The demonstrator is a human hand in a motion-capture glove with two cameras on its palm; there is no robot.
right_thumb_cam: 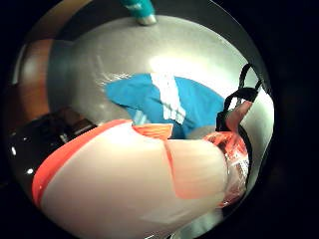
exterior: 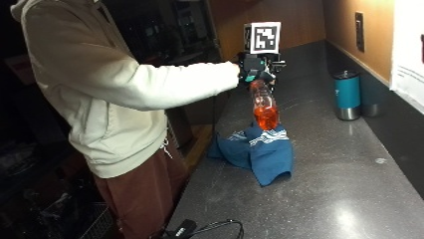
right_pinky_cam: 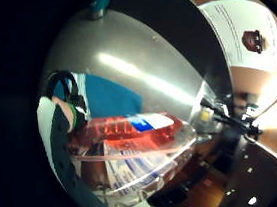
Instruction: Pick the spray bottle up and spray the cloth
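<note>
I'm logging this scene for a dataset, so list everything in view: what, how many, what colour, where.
spray bottle: one, clear with orange liquid, held up above the cloth, tilted.
cloth: one, blue with white stripes, crumpled on the counter at its front edge.
tumbler: one, teal with a metal base, upright on the counter near the wall.
counter: one, dark grey, speckled.
paper sheet: one, white, printed, on the wall.
cable: one, black, at the counter's near end.
right hand: one, black glove, grips the bottle's top.
</note>
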